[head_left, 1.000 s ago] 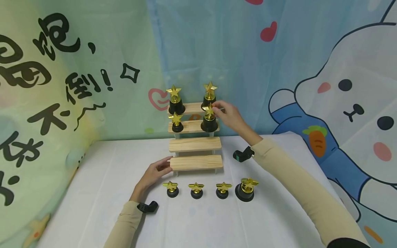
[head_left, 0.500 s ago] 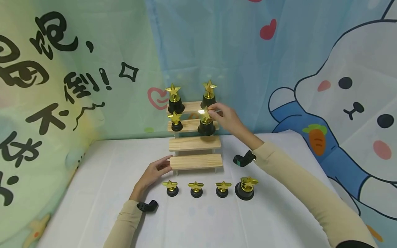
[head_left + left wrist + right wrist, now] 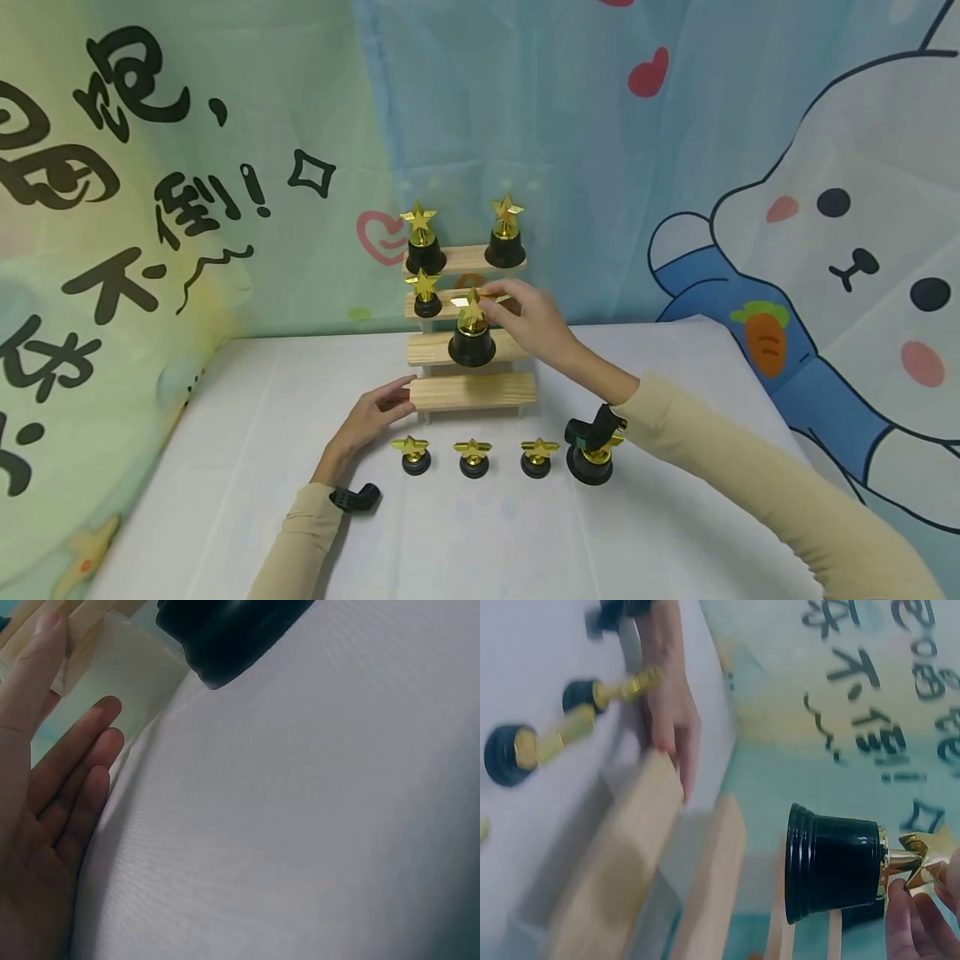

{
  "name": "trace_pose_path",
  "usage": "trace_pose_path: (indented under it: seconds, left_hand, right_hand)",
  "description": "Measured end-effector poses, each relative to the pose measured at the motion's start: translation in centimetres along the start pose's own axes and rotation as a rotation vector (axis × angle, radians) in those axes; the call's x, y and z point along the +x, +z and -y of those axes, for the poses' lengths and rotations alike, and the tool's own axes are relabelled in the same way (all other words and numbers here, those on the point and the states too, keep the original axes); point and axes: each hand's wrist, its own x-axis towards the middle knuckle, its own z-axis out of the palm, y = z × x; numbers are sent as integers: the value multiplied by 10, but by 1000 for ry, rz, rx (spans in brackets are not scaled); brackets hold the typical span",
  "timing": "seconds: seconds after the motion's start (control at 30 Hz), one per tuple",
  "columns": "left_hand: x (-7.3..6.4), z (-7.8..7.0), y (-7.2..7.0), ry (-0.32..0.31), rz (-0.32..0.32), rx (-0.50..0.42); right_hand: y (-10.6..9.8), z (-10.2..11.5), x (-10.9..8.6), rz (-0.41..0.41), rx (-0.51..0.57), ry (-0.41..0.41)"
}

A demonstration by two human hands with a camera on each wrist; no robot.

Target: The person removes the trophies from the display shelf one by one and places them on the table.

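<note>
Head view, left to right: left wrist camera (image 3: 356, 497) below the left hand (image 3: 375, 412), thumb and forefinger pinching the left end of the bottom step of the wooden stand (image 3: 472, 392), other fingers loosely extended in the left wrist view. Just in front, on the white surface (image 3: 465, 550), first small trophy (image 3: 413, 456) of a row. Farther back, top-left trophy (image 3: 424, 252) on the highest step, little trophy (image 3: 427, 304) on the step below.

Near the middle, held trophy (image 3: 472, 342), upright at the third step down; contact with the wood impossible to tell. Probably light and stiff, apparently moulded plastic, with slick gilt liable to turn between fingertips. Thin star points likely the weakest part, narrow neck perhaps prone to snapping if levered. Best taken by the black base, or low on the neck for a steadier carry.

Below, second small trophy (image 3: 473, 456). Then top-right trophy (image 3: 506, 246), and right hand (image 3: 531, 321) well apart from the left, fingertips clamped on the held trophy's star. Lastly, third small trophy (image 3: 537, 457) and wide-based trophy (image 3: 589, 468), partly hidden behind the right wrist camera (image 3: 596, 429).
</note>
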Motion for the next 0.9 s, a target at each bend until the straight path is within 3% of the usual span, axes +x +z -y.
trace_pose_path:
  seconds: [0.1, 0.43, 0.67, 0.9]
  left_hand:
    - [3, 8, 1, 3, -6, -10]
    - [3, 6, -1, 6, -2, -12]
    - [1, 6, -2, 25, 11, -49]
    - [1, 6, 0, 62, 15, -20]
  right_hand:
    - [10, 12, -11, 42, 40, 4]
    - [50, 38, -51, 166, 139, -36]
    - [76, 38, -72, 254, 198, -71]
    - [95, 33, -89, 276, 150, -99]
